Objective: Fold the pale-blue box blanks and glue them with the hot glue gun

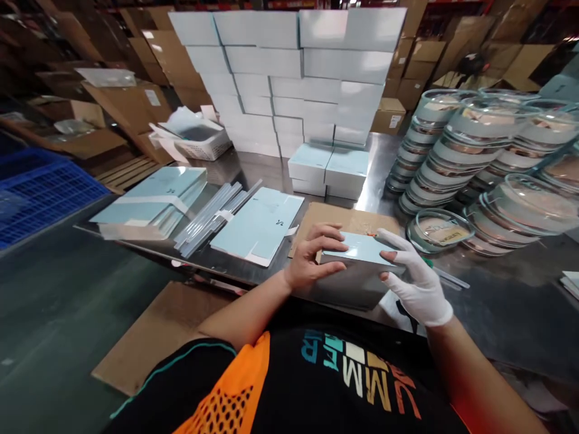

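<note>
A pale blue box [359,250] rests near the front edge of the metal table [497,289], on top of a sheet of brown cardboard [344,218]. My bare left hand [314,256] grips its left end, fingers curled over the top. My right hand [414,274], in a white glove, clasps its right end. Both hands hold the box close to my body.
A tall wall of finished pale blue boxes [289,78] stands at the back. Flat unfolded boxes [260,226] and glue sticks [212,217] lie left. Stacked glass lids and bowls [474,150] fill the right. A white basket [199,144] and a blue crate [40,187] sit left.
</note>
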Demonstrator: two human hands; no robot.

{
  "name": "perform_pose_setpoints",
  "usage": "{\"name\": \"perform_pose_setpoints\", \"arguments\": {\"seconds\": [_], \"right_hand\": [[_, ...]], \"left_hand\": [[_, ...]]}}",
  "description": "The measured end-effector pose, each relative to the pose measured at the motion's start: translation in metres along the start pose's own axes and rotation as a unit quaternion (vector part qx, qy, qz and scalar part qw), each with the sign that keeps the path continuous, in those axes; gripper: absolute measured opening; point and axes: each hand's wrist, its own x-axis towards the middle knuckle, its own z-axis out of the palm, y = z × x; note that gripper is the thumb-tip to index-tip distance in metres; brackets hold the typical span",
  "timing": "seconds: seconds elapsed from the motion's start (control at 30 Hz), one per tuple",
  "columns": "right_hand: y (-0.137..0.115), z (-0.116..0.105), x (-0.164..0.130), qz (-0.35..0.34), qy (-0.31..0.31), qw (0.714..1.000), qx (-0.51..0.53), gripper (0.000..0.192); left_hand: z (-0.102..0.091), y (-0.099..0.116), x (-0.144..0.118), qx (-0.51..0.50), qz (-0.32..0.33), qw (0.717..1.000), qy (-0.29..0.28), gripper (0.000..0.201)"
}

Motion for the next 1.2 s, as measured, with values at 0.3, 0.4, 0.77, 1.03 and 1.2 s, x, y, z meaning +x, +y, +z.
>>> {"name": "perform_pose_setpoints", "arguments": {"seconds": [0.3,0.4,0.77,1.03,1.2], "right_hand": [[-0.014,-0.003,0.001,-0.054,-0.053,0.997,-0.036,0.027],[-0.014,-0.002,-0.001,-0.059,-0.042,0.997,-0.036,0.027],[0.017,0.006,-0.041,0.084,0.162,0.978,-0.101,0.074],[0.057,-0.028,-0.112,0.005,0.099,0.930,-0.354,0.074],[0.074,-0.046,-0.157,0.023,0.111,0.874,-0.472,0.043]], "left_hand": [[-0.004,0.015,0.004,-0.013,-0.016,0.998,-0.067,0.042],[-0.004,0.017,0.005,-0.021,0.034,0.997,-0.061,0.025],[0.003,-0.022,-0.069,0.010,-0.347,0.933,-0.093,0.132],[-0.043,-0.027,0.013,0.012,-0.321,0.943,0.086,0.084],[-0.074,-0.061,0.145,0.038,-0.345,0.899,0.267,0.050]]}}
